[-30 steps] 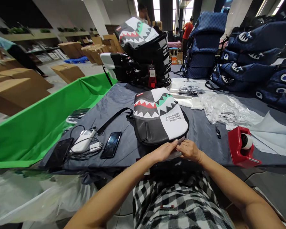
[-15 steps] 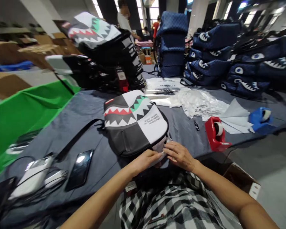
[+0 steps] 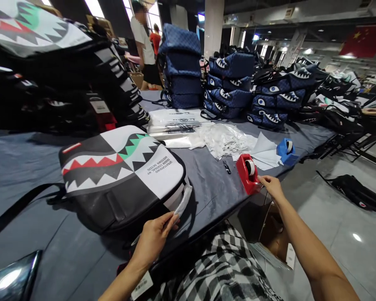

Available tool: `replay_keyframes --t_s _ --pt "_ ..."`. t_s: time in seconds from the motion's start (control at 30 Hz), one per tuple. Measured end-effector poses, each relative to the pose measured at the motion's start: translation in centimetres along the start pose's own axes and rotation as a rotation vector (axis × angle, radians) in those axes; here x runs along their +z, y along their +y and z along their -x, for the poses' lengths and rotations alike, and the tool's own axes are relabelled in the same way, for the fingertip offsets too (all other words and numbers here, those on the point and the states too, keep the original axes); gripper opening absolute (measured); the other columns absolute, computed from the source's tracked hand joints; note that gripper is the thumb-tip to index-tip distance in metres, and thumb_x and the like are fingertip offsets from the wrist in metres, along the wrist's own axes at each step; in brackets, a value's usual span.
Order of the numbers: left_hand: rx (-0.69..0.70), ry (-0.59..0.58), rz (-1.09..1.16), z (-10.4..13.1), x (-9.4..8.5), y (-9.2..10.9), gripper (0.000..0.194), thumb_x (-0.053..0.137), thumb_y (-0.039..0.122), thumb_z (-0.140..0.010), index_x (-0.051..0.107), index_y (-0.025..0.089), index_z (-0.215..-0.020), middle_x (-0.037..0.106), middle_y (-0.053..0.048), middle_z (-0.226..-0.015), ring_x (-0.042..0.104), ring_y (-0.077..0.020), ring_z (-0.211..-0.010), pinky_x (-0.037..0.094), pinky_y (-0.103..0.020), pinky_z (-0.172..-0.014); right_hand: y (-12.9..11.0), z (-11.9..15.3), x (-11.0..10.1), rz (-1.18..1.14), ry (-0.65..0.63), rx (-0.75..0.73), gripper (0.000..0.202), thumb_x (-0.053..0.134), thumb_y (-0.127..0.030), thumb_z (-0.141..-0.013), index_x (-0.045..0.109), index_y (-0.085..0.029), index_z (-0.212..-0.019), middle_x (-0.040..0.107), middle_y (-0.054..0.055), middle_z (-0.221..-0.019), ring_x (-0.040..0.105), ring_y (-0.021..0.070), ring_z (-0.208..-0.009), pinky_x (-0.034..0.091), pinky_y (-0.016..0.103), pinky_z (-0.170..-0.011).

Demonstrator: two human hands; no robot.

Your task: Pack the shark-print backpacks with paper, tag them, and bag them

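A backpack (image 3: 113, 167) with a shark-mouth print in grey, white, red and green lies on the cloth-covered table in front of me. At its near right side my left hand (image 3: 158, 232) pinches the lower end of a strip of white wrapping paper (image 3: 184, 200). What the paper covers is hidden. My right hand (image 3: 272, 187) reaches out to the red tape dispenser (image 3: 246, 177), with thumb and finger closed at its front end, where the tape comes off. The clear tape itself hardly shows between the fingertips.
Behind the backpack lie clear plastic bags (image 3: 175, 123) and crumpled white paper (image 3: 225, 140). A blue tape dispenser (image 3: 287, 152) stands further right. Stacked blue backpacks (image 3: 183, 67) and a black stack (image 3: 81, 83) rise behind. A phone (image 3: 14, 276) lies lower left; an open carton (image 3: 272, 234) stands below the table edge.
My right hand has left the white paper and moved right to the red tape dispenser. My left hand still grips the paper. The view has turned right.
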State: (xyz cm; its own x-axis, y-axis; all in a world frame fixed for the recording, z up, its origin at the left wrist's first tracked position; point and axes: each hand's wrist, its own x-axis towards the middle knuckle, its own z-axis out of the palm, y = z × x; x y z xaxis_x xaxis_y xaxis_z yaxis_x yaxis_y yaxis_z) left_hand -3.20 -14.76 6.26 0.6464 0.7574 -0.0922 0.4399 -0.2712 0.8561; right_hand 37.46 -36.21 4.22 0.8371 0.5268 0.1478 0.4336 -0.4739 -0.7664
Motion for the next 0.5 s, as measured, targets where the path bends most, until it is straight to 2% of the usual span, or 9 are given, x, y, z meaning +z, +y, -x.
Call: replay_keyframes --t_s 0.13,0.3,0.4,0.5 --pt "0.047 0.048 -0.047 0.7 0.9 -0.5 0.046 0.055 0.061 -0.078 0.075 0.021 -0.092 0.076 -0.003 -0.068 0.074 -0.0244 -0.066 0.054 -0.027 -0.065 -0.8 -0.3 1.3 0.006 0.058 0.016 0.049 0.058 -0.066 -0.071 0.068 -0.018 -0.068 0.071 0.010 -0.070 0.063 0.0245 -0.065 0.046 0.034 -0.063" --pt "0.071 0.083 -0.072 0.6 1.2 -0.7 0.049 0.054 0.062 -0.078 0.076 0.021 -0.092 0.076 -0.003 -0.066 0.073 -0.0237 -0.065 0.054 -0.025 -0.063 -1.5 2.0 0.6 0.036 0.178 -0.031 0.035 0.058 -0.056 -0.076 0.061 -0.021 -0.074 0.070 0.010 -0.082 0.061 0.0258 -0.079 0.044 0.036 -0.072" --pt "0.072 0.081 -0.069 0.5 1.1 -0.8 0.049 0.055 0.063 -0.078 0.076 0.021 -0.092 0.075 -0.003 -0.065 0.072 -0.0223 -0.062 0.053 -0.025 -0.063 -1.1 4.9 0.6 -0.218 0.212 0.066 0.037 0.062 -0.059 -0.075 0.055 -0.023 -0.078 0.062 0.004 -0.071 0.053 0.0196 -0.064 0.039 0.031 -0.062" --pt "0.065 0.069 -0.071 0.4 1.1 -0.8 0.049 0.055 0.064 -0.080 0.076 0.021 -0.093 0.075 -0.003 -0.065 0.070 -0.0214 -0.059 0.053 -0.025 -0.063 -1.0 7.4 3.0 -0.521 0.168 0.204 0.049 0.058 -0.072 -0.072 0.043 -0.025 -0.076 0.047 -0.004 -0.060 0.040 0.0135 -0.050 0.033 0.027 -0.051"
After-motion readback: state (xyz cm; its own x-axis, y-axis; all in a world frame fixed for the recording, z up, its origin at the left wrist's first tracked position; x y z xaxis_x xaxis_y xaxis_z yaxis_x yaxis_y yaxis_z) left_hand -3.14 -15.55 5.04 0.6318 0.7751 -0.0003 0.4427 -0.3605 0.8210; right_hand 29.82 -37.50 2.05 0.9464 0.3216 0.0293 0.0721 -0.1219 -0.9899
